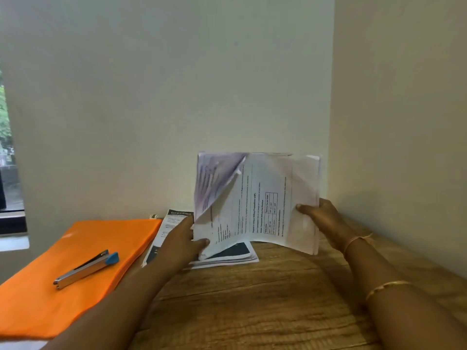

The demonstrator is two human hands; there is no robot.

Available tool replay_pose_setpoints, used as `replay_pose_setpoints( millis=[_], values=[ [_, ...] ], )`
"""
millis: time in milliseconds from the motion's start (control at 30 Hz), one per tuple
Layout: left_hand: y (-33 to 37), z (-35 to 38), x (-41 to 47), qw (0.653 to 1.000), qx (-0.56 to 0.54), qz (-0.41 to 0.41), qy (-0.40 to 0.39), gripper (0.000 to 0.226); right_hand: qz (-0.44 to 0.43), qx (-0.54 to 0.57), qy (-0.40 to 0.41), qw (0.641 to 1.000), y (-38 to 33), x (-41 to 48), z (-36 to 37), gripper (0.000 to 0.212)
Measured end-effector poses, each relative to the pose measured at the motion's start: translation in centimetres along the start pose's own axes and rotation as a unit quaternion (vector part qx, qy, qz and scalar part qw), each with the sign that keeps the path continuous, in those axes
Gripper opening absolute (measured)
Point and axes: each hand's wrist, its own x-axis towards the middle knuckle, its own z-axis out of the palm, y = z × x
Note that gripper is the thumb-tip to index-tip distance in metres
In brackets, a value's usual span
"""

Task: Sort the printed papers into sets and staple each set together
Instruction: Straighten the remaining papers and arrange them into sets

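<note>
Sheaf of printed papers held upright above tabletop, text running sideways; front sheet's top-left corner peeled fwd, showing next pg. Left hand pinches lower-left edge of sheaf, thumb on front. Right hand closed on right edge, thumb in front, fingers behind.

Second stack of papers lies flat on tabletop directly under/behind the sheaf, dark-banded print on top.

Stapler, chrome w/ blue end, rests on orange folder at left, well apart from both hands. Wall behind, window at far left.

Step (judged): sorting, i.e. leafing thru pgs to check which set they belong to. No stapling under way.

Next needs: separate one set cleanly, square its edges, free one hand to reach left for stapler. Risk: loose sheets slipping while grip changes.
</note>
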Motion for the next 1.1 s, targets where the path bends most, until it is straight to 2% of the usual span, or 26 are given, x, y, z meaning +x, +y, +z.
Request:
replay_pose_setpoints(
  millis=[167, 367, 567, 733, 933, 1100],
  values=[
    [-0.5, 0.0, 0.2, 1.0, 0.019, -0.019, 0.0, 0.045, 0.04, 0.04, -0.001, 0.998, 1.0, 0.4, -0.2, 0.028],
    [-0.6, 0.0, 0.2, 0.999, 0.041, -0.034, -0.001, 0.039, 0.052, 0.002, -0.009, 0.999, 1.4, 0.6, -0.2, 0.027],
    [1.3, 1.2, -0.3, 0.997, -0.025, 0.009, 0.071, 0.045, -0.032, -0.043, 0.108, 0.993, 0.5, 1.1, -0.7, 0.03],
    [3.8, 4.0, -0.3, 0.994, -0.058, 0.069, 0.067, 0.017, -0.083, -0.097, 0.206, 0.97, 0.8, 0.9, -3.2, 0.027],
    [6.0, 8.6, 1.0, 0.994, -0.066, 0.082, 0.025, 0.033, -0.1, -0.14, 0.25, 0.953, 1.8, 0.1, -7.7, 0.024],
    [7.8, 12.4, 1.6, 0.998, -0.004, 0.057, -0.035, 0.042, -0.052, -0.168, 0.237, 0.956, 3.1, 0.4, -10.0, 0.026]
  ],
)
